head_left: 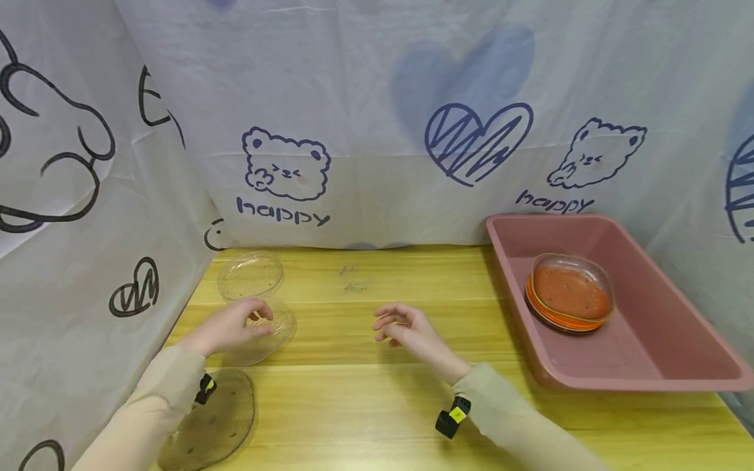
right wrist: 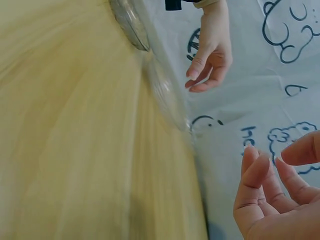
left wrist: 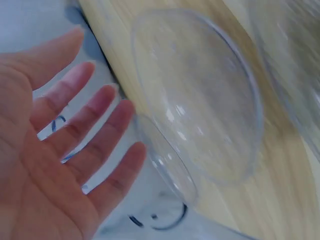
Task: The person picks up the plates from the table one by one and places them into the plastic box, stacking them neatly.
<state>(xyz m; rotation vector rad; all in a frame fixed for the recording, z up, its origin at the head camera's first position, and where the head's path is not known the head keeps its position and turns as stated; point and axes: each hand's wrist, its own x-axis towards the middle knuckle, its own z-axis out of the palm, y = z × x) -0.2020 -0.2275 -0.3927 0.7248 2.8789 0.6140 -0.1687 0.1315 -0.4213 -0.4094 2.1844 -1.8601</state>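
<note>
My left hand (head_left: 232,324) hovers over a clear round plastic plate (head_left: 281,330) at the table's left, its fingers relaxed and holding nothing. Behind that plate lies a second clear plate (head_left: 250,275). Closer to me, partly covered by the left forearm, is a stack-like darker see-through plate (head_left: 226,418). In the left wrist view, the spread fingers stand apart from a clear plate (left wrist: 200,95). My right hand (head_left: 412,330) is in the air above the middle of the table, fingers loosely bent around nothing, as the right wrist view also shows.
A pink plastic bin (head_left: 654,347) stands on the right of the wooden table (head_left: 347,392). Inside it is a stack of orange dishes (head_left: 568,294) with a clear, yellow-rimmed one on top. A printed white cloth (head_left: 365,131) hangs behind and along the left.
</note>
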